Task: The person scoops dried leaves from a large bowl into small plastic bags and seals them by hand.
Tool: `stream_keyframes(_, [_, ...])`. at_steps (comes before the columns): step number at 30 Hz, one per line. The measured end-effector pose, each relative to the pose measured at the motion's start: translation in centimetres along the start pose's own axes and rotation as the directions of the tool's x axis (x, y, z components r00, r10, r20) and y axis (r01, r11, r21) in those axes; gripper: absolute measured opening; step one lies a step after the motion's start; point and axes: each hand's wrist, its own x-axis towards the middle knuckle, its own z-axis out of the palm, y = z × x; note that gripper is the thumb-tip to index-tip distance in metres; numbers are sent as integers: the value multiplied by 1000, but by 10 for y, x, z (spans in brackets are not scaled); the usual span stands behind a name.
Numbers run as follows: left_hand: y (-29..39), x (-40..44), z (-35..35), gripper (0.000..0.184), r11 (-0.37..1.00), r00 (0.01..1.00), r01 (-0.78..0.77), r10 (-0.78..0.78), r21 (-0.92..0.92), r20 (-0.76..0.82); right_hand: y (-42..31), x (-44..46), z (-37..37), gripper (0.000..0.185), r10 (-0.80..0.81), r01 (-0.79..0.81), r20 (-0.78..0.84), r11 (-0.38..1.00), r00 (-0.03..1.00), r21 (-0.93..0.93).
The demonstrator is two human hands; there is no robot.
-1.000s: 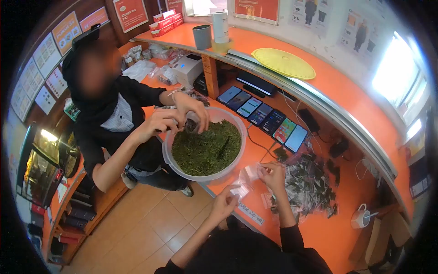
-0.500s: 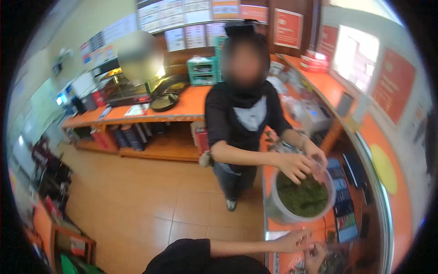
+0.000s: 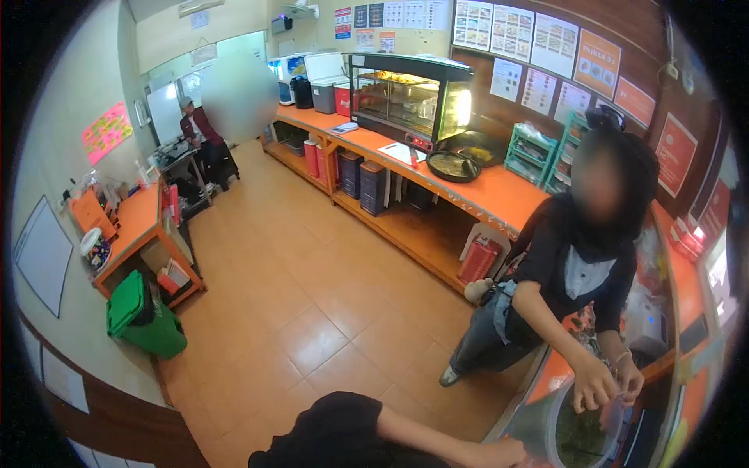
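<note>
My left hand (image 3: 503, 452) is at the bottom edge, with its fingers curled and partly cut off. What they hold, if anything, is hidden. My right hand lies outside the picture. Close by on the right stands a clear plastic tub (image 3: 553, 437) with a dark green, leafy mass (image 3: 581, 438) inside. Over its rim, a co-worker's two hands (image 3: 594, 387) are working, one of them with its fingers pointing down into the tub. The tub sits on an orange counter (image 3: 538, 390).
The co-worker (image 3: 585, 249) in black stands across the tub. Along the back runs an orange counter (image 3: 499, 199) with a glass food warmer (image 3: 409, 101), a black pan (image 3: 454, 166) and green racks (image 3: 533, 152). A green bin (image 3: 144, 316) stands left; another person (image 3: 204, 140) sits far off.
The view has swung left and up, so the tub and the co-worker now appear farther right. My right hand has dropped out of sight, and my left hand is at the bottom edge.
</note>
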Motion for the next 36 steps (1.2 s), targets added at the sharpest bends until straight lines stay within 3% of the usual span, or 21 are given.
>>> stream_keyframes(2, [24, -7, -33, 42, 952, 954, 301, -301, 57, -5, -5, 6, 15, 16, -40, 40, -10, 998, 999, -39])
stream_keyframes(3, [20, -10, -31, 42, 955, 957, 289, -290, 57, 2, -7, 9, 21, 16, -53, 53, -16, 997, 998, -51])
stream_keyframes(4, [12, -13, -28, 42, 992, 963, 109, -90, 61, -254, -8, 13, 27, 16, -70, 69, -20, 996, 997, -61])
stream_keyframes(5, [5, -16, -25, 45, 992, 865, -65, 112, 113, -490, -8, 15, 30, 15, -83, 81, -25, 994, 996, -74])
stream_keyframes(6, [3, -20, -28, 45, 991, 865, -70, 119, 118, -487, -8, 18, 32, 15, -103, 100, -31, 991, 994, -88])
stream_keyframes(8, [3, -30, -32, 41, 973, 938, -97, 20, -209, -346, -3, 21, 30, 14, -152, 147, -42, 982, 987, -121])
stream_keyframes(9, [-5, -38, -32, 41, 972, 939, -99, 20, -212, -344, -2, 23, 26, 13, -196, 184, -57, 969, 979, -163])
stream_keyframes(11, [-21, -51, -38, 69, 952, 906, 144, -237, -270, -351, -3, 29, 19, 13, -264, 230, -79, 925, 961, -302])
stream_keyframes(12, [-24, -55, -42, 69, 953, 908, 140, -232, -269, -349, -7, 33, 19, 13, -264, 228, -85, 925, 961, -304])
stream_keyframes(14, [-21, -59, -65, 80, 963, 865, 201, -89, 178, -494, -16, 36, 20, 11, -121, 113, -21, 966, 992, -231])
stream_keyframes(15, [-13, -59, -69, 82, 953, 911, 253, -176, 169, -373, -17, 35, 28, 11, -120, 112, -21, 967, 993, -231])
stream_keyframes(16, [-5, -56, -67, 82, 952, 911, 255, -178, 168, -372, -18, 36, 42, 11, -52, 45, -28, 978, 998, -202])
stream_keyframes(18, [5, -48, -64, 74, 978, 938, 207, -200, -6, -282, -27, 37, 52, 11, 15, -21, -33, 984, 999, -174])
stream_keyframes(19, [5, -45, -63, 74, 979, 938, 205, -198, -6, -285, -40, 42, 52, 12, 25, -36, -60, 980, 998, -195])
stream_keyframes(21, [5, -39, -60, 39, 989, 862, 80, -7, 122, -507, -42, 46, 51, 14, 31, -50, -89, 975, 996, -217])
stream_keyframes(24, [-1, -42, -58, 41, 990, 863, 137, -136, -33, -487, -28, 56, 41, 18, -7, 4, -59, 999, 998, -50])
stream_keyframes(26, [-10, -45, -54, 50, 975, 883, 175, -218, -140, -416, -30, 71, 16, 18, -187, 179, -83, 979, 979, -97])
stream_keyframes(28, [-12, -48, -53, 61, 944, 896, 221, -296, -246, -332, -18, 92, -12, 23, -306, 251, -229, 938, 924, -238])
stream_keyframes(30, [-8, -51, -58, 50, 949, 881, 208, -287, -237, -375, -15, 119, -46, 27, -441, 263, -152, 740, 884, -619])
stream_keyframes(34, [-12, -54, -44, 48, 962, 873, 206, -264, -182, -411, -5, 140, -74, 30, -377, 289, 17, 680, 926, -673])
stream_keyframes(36, [-12, -55, -40, 50, 969, 860, 159, -229, -188, -457, 17, 141, -80, 26, -175, 306, 267, 730, 948, -610])
